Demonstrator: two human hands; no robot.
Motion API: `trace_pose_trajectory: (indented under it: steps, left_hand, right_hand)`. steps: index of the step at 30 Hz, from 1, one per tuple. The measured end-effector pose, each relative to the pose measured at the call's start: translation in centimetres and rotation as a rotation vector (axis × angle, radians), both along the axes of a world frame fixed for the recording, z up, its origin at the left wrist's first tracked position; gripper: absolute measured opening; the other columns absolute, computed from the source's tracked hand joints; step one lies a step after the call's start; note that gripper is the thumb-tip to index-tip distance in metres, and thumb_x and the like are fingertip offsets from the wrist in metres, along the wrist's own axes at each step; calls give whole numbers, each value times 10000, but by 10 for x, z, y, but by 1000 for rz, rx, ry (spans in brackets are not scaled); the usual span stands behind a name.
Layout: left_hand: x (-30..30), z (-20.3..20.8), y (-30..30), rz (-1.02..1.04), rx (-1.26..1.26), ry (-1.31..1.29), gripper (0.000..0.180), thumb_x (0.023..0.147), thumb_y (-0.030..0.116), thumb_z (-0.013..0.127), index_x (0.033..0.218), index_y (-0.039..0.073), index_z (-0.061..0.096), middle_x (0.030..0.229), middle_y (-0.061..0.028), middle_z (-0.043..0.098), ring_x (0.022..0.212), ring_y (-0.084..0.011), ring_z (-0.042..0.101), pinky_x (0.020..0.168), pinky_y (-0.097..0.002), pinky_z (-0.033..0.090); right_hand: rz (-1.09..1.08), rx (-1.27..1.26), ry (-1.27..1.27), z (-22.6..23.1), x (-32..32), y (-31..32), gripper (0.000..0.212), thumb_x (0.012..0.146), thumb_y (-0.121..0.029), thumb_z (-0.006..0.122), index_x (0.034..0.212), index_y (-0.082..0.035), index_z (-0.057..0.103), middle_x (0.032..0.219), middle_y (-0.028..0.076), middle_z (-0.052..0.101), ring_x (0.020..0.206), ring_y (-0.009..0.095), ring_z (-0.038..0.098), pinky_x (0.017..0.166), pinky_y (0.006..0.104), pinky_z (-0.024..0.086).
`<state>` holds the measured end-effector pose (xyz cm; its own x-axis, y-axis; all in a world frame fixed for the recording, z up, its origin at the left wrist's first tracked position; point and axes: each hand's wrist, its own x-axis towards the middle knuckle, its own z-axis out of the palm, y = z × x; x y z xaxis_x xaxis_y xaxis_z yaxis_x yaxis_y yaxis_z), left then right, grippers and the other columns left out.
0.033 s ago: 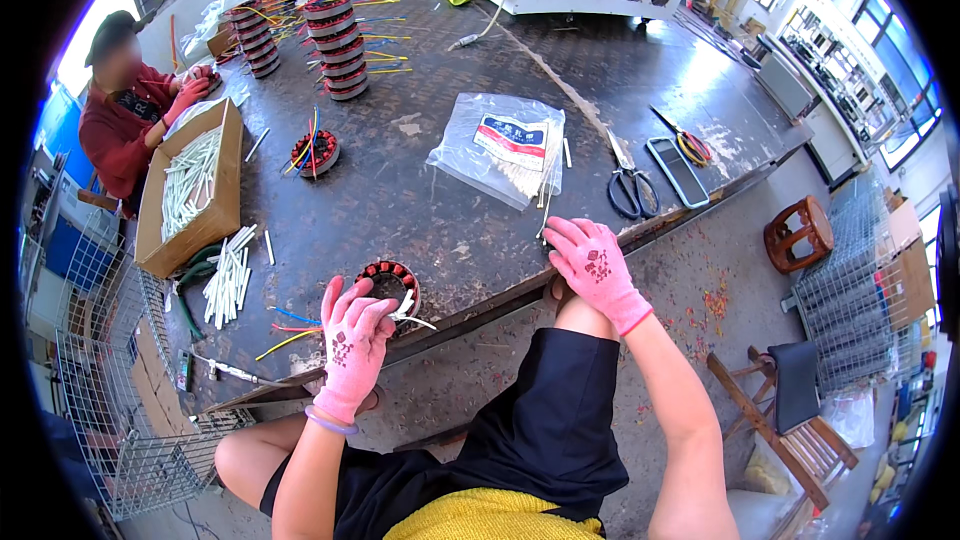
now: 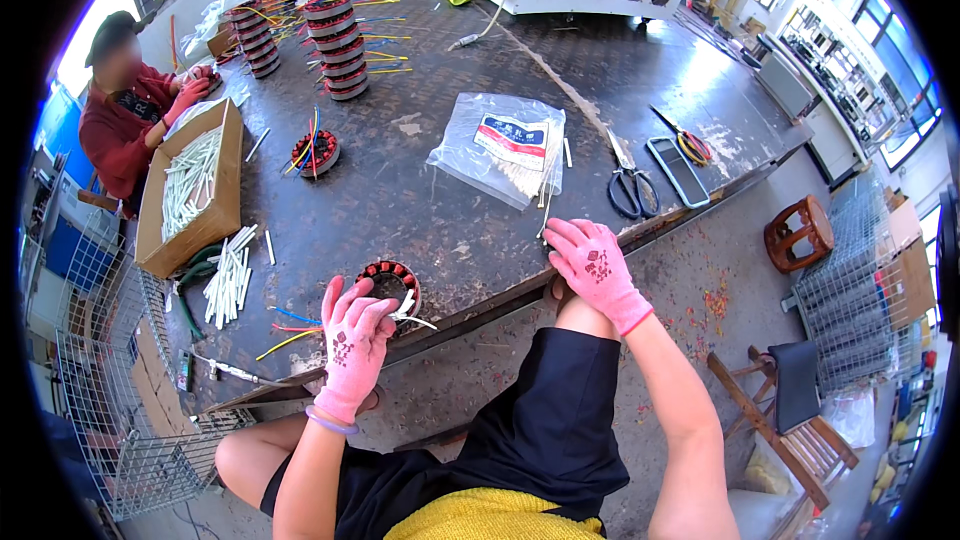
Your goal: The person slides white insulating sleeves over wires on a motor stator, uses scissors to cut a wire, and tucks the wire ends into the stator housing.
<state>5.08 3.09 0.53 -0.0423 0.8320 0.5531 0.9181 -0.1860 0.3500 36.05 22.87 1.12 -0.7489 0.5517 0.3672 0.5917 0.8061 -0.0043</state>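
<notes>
My left hand (image 2: 353,345), in a pink glove, is at the near left side of a ring-shaped motor stator (image 2: 407,283) with red windings. Its fingers are loosely bent and apart, and it partly covers the ring. Blue, red and yellow wires (image 2: 290,332) come out to the left, and a white strip (image 2: 420,322) to the right. At the table edge, my gloved right hand (image 2: 592,265) has its fingertips together at the ends of thin cable ties (image 2: 545,205). These ties reach out of a clear plastic bag (image 2: 460,145); my right thumb is hidden.
Scissors (image 2: 628,190), orange-handled scissors (image 2: 690,145) and a phone (image 2: 677,172) lie right of the bag. White tubes (image 2: 230,280) lie beside a cardboard box (image 2: 225,190). Another stator (image 2: 325,155) and stator stacks (image 2: 345,70) stand behind. A co-worker (image 2: 125,125) sits far left.
</notes>
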Motion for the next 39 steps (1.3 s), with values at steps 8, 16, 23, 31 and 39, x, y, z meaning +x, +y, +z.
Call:
trace_pose_trajectory:
  steps: [8,16,23,31,39]
  left_hand:
    - [0,0,0,4,13,-5,269,774,19,652,1028,107,664,963,-52,655,1178,-285,576,1143,-540,298]
    - [1,0,-1,2,13,-18,273,769,17,655,1026,109,668,960,-54,658,1178,-286,578,1144,-537,296]
    - [2,-3,2,5,8,-16,267,765,20,661,1016,111,673,957,-53,659,1174,-283,580,1142,-537,298]
    - [-9,-2,-3,-37,27,16,308,748,56,698,1049,118,673,1013,-46,675,1157,-278,591,1120,-535,343]
    - [-37,9,-4,-228,-9,-87,359,706,3,758,1036,91,646,1031,-44,701,1124,-262,634,1084,-481,421]
  right_hand:
    - [85,-18,9,5,3,-9,437,850,-363,659,1199,-101,636,1330,20,582,1183,241,539,988,417,420]
    - [178,-103,23,0,8,1,387,788,-280,714,1145,-138,662,1260,-15,622,1135,226,565,963,407,440]
    - [259,-118,52,-2,9,10,278,780,-240,716,1038,-139,691,1145,-18,663,1016,215,600,880,391,464]
    - [247,-134,224,30,-4,-18,132,799,-117,699,920,-95,650,973,40,675,861,262,638,748,403,511]
    - [424,-1062,801,44,-30,-165,48,854,35,602,855,-12,591,1049,202,698,795,263,708,706,315,567]
